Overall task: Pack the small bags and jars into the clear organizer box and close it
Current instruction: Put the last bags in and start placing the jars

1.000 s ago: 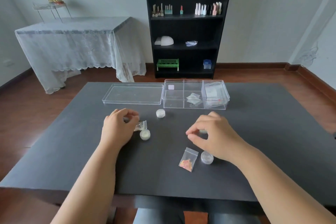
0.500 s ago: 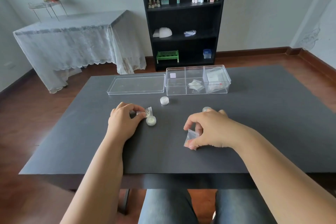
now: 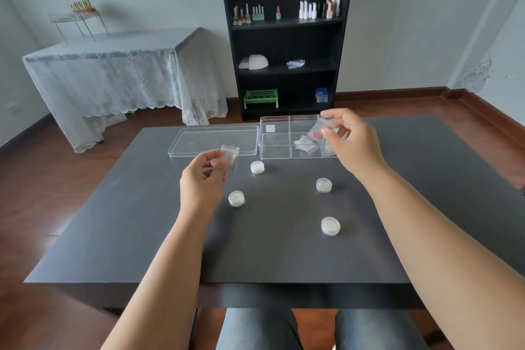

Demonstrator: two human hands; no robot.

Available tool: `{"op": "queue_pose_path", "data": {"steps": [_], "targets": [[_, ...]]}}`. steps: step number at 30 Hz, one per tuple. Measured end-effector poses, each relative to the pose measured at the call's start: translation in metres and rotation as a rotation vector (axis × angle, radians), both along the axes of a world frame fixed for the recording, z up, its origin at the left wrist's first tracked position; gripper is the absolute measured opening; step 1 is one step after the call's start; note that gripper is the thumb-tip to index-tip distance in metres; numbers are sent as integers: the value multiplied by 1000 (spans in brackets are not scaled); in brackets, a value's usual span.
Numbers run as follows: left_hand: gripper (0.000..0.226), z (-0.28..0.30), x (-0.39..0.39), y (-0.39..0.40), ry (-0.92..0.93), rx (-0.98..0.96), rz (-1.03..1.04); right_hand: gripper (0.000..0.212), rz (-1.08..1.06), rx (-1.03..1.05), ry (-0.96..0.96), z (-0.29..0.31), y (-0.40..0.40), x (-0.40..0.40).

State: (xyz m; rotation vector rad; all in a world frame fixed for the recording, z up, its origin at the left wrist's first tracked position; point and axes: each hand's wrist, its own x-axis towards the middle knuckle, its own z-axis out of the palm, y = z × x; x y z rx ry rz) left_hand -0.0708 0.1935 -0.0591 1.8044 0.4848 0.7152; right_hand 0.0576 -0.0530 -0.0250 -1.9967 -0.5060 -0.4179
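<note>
The clear organizer box (image 3: 274, 148) stands open at the far middle of the dark table, with small bags in its middle and right compartments. Its lid (image 3: 213, 140) lies flat to its left. My right hand (image 3: 350, 140) holds a small clear bag with red bits (image 3: 319, 129) above the box's right part. My left hand (image 3: 203, 179) pinches another small clear bag (image 3: 230, 154) above the table, near the lid's front edge. Several small round clear jars rest on the table: one near the box (image 3: 257, 167), one by my left hand (image 3: 236, 198), two to the right (image 3: 324, 185) (image 3: 330, 226).
The dark table (image 3: 142, 236) drops off at its front edge near my knees. Behind it stand a black shelf (image 3: 287, 37) with nail polish bottles and a lace-covered table (image 3: 113, 74) at the back left.
Both hands have lifted off the table with a bag each. The right hand has carried its bag up over the box; the left has risen toward the lid.
</note>
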Motion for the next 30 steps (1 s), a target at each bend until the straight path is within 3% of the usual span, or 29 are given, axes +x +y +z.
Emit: {"op": "queue_pose_path", "data": {"steps": [4,7,10,13,23,27,30], "targets": [[24,13,18,-23,-77,-105,-94,12,-31,-122,-126,0,16,23],[9,28,34,-40,-104,-161,-149,14,40,-243,-54,-2,26,34],[17,41,52,-54,-67,-97,-195,12,49,-318,42,-8,29,40],[19,48,72,-65,-18,11,-221,21,-90,-456,-84,-10,28,44],[27,34,130,-91,324,512,-20,19,-285,-204,-269,-30,-1,2],[20,29,130,-96,359,610,2,18,-175,-181,-235,-38,-1,-21],[21,28,122,-90,303,558,26,12,26,-248,-92,-46,-5,-26]]}}
